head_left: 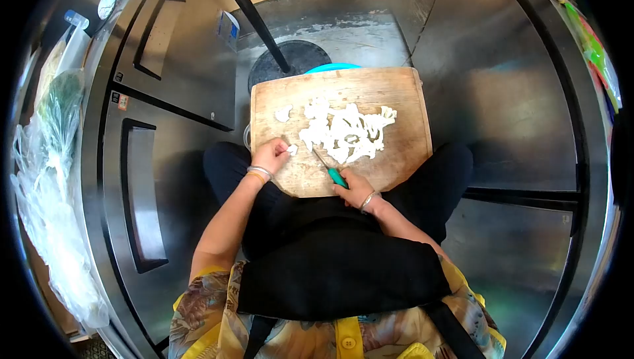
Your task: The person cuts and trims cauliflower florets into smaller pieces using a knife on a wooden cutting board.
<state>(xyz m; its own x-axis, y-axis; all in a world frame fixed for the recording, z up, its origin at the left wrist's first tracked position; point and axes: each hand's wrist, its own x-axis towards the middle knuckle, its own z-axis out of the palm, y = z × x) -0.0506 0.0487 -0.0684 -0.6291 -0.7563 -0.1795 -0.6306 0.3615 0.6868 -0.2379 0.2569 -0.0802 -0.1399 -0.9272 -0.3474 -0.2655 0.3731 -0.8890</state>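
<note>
Close quarters here!

Head view: right grip point(357, 189) wraps a green-handled knife point(336, 176), blade point(320, 158) slanting up-left toward the white pile point(348, 133); left grip point(269, 156) pinches a white piece point(292, 150) just left of the blade tip, over the cutting board point(399, 154).

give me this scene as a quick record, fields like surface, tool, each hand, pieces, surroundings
surface: board, wooden, across the person's lap
tool: knife, green handle, blade pointing toward the pile
left hand: at the board's left side, small white piece at its fingertips
right hand: grip closed on the knife's handle
pile: white pieces, heaped around the board's middle
apart from pile: one piece, beyond the left hand
surroundings: metal cabinets on both sides; plastic bags far left
</note>
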